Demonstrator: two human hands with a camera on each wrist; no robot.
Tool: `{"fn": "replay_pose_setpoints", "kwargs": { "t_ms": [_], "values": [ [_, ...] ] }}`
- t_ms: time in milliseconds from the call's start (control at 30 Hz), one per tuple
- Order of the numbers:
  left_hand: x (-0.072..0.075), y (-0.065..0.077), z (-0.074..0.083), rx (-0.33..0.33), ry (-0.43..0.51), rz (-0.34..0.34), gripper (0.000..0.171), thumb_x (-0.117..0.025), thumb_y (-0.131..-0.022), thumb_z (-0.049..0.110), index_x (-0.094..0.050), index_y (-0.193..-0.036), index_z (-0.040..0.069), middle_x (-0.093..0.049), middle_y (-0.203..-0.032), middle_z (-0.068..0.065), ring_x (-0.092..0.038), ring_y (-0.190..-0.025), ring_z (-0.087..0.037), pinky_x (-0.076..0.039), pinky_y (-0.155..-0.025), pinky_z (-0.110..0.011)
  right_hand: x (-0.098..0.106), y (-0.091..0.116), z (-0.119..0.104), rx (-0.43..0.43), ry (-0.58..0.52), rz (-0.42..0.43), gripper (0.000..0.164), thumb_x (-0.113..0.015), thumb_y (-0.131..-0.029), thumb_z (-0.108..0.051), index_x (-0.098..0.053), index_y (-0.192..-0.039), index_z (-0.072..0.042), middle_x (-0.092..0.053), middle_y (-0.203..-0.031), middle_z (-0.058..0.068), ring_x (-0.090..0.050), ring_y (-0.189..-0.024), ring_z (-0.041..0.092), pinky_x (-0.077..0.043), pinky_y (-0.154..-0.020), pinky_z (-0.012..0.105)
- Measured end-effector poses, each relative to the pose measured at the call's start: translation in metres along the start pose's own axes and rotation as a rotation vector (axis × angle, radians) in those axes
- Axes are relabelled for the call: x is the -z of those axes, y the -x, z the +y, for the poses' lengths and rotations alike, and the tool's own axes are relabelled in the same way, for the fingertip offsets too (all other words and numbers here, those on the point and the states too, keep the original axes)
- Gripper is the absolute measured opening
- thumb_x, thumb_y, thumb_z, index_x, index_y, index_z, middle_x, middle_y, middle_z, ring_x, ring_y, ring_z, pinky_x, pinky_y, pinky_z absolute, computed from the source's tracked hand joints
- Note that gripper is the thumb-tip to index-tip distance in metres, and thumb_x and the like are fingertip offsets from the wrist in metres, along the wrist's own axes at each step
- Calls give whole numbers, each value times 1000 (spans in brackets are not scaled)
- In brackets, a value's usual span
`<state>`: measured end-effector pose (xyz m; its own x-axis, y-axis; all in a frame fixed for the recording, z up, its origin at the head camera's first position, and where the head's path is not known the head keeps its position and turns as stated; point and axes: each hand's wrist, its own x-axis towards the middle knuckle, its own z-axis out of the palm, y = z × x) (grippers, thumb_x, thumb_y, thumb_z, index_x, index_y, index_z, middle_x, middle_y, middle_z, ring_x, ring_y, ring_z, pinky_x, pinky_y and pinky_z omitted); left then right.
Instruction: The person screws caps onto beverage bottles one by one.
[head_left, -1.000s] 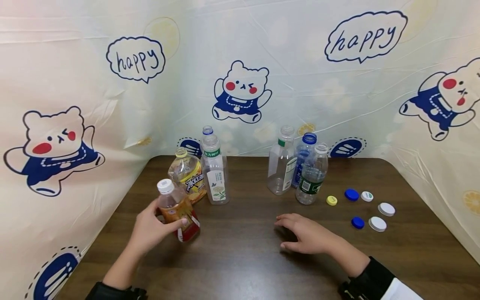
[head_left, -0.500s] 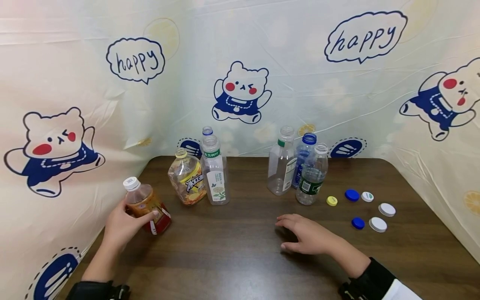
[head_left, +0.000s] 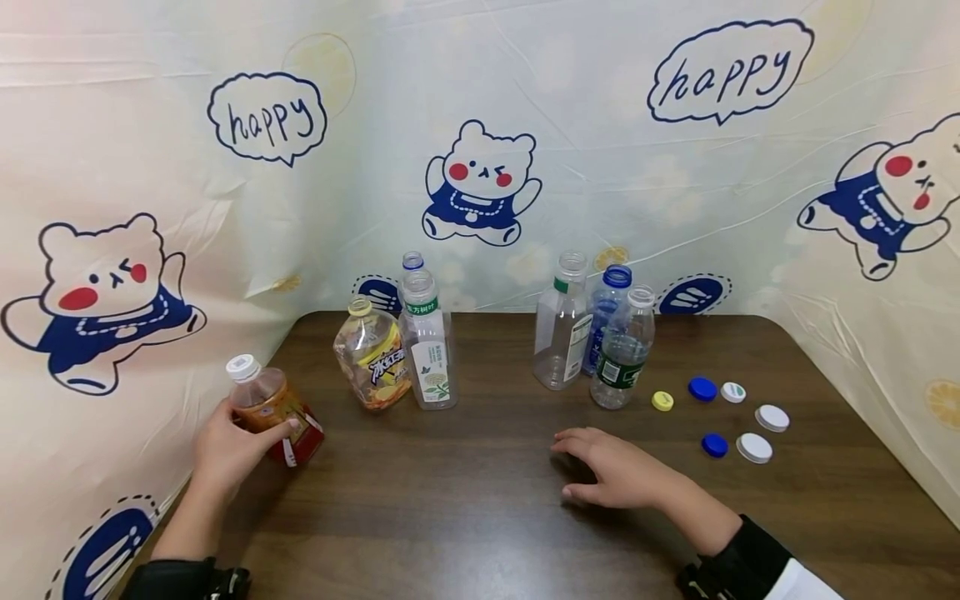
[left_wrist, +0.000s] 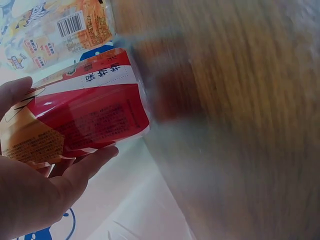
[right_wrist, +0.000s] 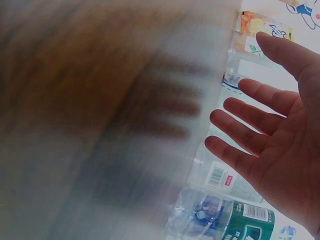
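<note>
My left hand (head_left: 228, 446) grips a bottle (head_left: 277, 414) with a red and orange label and a white cap, near the table's left edge. The bottle leans a little, cap towards the left. In the left wrist view the thumb and fingers curl round the red label (left_wrist: 95, 110). My right hand (head_left: 618, 471) holds nothing and hovers low over the table, right of the middle, fingers spread and relaxed. In the right wrist view its palm (right_wrist: 295, 155) faces the table. Nearest to it stands a capless clear bottle with a green label (head_left: 621, 367).
Left of centre stand a capless yellow-labelled bottle (head_left: 375, 358), a clear bottle (head_left: 430, 354) and another behind it. Right of centre are a tall clear bottle (head_left: 562, 333) and a blue bottle (head_left: 600, 325). Several loose caps, including a yellow one (head_left: 662, 401), lie on the right of the table (head_left: 480, 500).
My left hand has carried the red-labelled bottle leftward, away from the yellow-labelled bottle, slowing in the last half second. My right hand has stayed in place.
</note>
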<state>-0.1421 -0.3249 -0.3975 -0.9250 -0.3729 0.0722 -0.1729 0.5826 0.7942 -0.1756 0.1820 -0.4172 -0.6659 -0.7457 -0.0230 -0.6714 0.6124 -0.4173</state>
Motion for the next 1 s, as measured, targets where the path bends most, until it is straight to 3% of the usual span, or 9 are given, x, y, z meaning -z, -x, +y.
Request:
{"fn": "replay_pose_setpoints", "kwargs": {
  "t_ms": [367, 700, 1000],
  "values": [
    [5, -6, -3, 71, 45, -8, 93, -76, -85, 28, -17, -148, -8, -33, -143, -35, -36, -128, -52, -33, -103, -63, -1, 0, 0, 4, 0, 2, 48, -70, -90, -31, -60, -128, -3, -53, -136, 15, -49, -126, 31, -43, -100, 50],
    [2, -10, -2, 52, 148, 54, 98, -76, -83, 8, -6, -152, -1, -24, -150, -32, -28, -136, -49, -29, -107, -60, -1, -1, 1, 2, 7, 0, 49, -69, -91, -34, -59, -128, -4, -53, -136, 14, -49, -126, 31, -43, -101, 50],
    [2, -8, 0, 57, 146, 56, 107, -76, -85, 12, 5, -154, 6, -15, -154, -32, -23, -139, -49, -25, -108, -61, -1, 0, -2, 2, 4, -3, 49, -70, -90, -31, -59, -128, -3, -54, -135, 15, -50, -125, 31, -43, -101, 50]
  ]
}}
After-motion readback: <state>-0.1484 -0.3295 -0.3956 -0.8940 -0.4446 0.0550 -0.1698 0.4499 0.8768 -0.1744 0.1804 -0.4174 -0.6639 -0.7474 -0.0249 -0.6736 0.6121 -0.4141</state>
